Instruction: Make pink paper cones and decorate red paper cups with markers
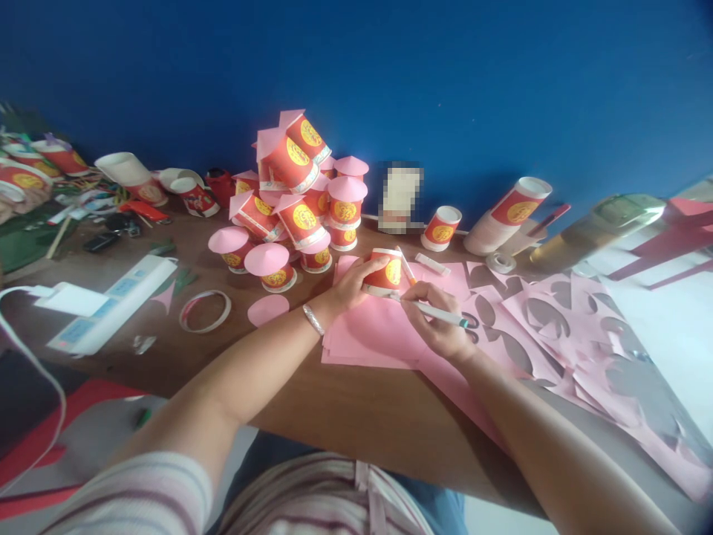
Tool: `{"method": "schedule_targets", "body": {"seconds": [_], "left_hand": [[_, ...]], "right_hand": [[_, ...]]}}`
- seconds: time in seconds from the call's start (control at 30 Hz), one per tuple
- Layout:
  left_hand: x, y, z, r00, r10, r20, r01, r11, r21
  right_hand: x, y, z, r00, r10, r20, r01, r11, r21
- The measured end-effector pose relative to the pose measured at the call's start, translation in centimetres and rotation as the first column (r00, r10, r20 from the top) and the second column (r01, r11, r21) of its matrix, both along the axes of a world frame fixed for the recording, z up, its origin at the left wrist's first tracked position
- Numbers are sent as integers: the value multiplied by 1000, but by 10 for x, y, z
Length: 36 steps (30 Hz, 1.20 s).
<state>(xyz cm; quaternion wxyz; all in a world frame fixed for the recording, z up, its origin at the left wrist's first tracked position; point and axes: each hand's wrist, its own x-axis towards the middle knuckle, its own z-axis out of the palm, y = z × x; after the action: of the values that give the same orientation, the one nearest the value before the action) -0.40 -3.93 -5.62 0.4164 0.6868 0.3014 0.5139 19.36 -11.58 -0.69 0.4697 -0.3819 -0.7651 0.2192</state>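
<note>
My left hand (355, 284) is closed round a red paper cup (384, 273) with a yellow emblem. The cup stands on a stack of pink paper sheets (370, 338). In my right hand (440, 323) is a white marker (437, 313) with a green end; its tip is at the cup's lower edge. An orange and white pen (405, 264) leans beside the cup. Just past my right hand the dark handles of scissors (471, 325) show, partly hidden. A pink paper disc (268, 310) lies left of my left wrist.
Stacked red cups with pink paper cones (304, 219) stand at the back left. Pink sheets with cut-out holes (546, 319) cover the right side. A power strip (114, 301), a tape ring (205, 310), a single cup (442, 228) and leaning nested cups (506, 212) surround the work spot.
</note>
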Motion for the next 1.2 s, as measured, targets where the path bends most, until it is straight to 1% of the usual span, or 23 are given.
{"method": "schedule_targets", "body": {"seconds": [0.07,0.2,0.3,0.37,0.47,0.63,0.77,0.87,0.93,1.03,1.2], "left_hand": [[-1,1,-3,1000,3,-11,-3,1000,20],[-4,4,-12,996,49,-71,-43,995,86],[-6,6,-16,996,59,-73,-50,991,121],[-6,5,-15,997,51,-58,-42,990,137],[-4,3,-8,999,19,-45,-13,992,129],[-3,1,0,997,45,-55,-37,991,128],[-4,2,-3,999,33,-41,-27,989,142],[-4,4,-9,997,65,-37,-58,983,172],[-4,4,-13,996,81,-27,-76,983,166],[-4,4,-15,997,77,-12,-75,990,116],[-6,1,-9,997,77,27,-78,996,33]], "right_hand": [[0,0,1,1000,-2,4,2,1000,-5],[0,0,1,1000,-10,8,10,1000,-8],[0,0,1,1000,-17,9,17,1000,-12],[0,0,1,1000,-14,7,14,1000,-6],[1,0,1,1000,-6,5,6,1000,6],[1,1,1,1000,-18,17,18,1000,15],[1,0,0,999,-26,32,25,999,26],[0,0,1,999,-29,45,28,999,21],[0,-1,2,998,-32,53,31,999,15],[0,-2,3,998,-36,56,35,999,14],[1,-2,1,1000,-6,24,6,1000,2]]}}
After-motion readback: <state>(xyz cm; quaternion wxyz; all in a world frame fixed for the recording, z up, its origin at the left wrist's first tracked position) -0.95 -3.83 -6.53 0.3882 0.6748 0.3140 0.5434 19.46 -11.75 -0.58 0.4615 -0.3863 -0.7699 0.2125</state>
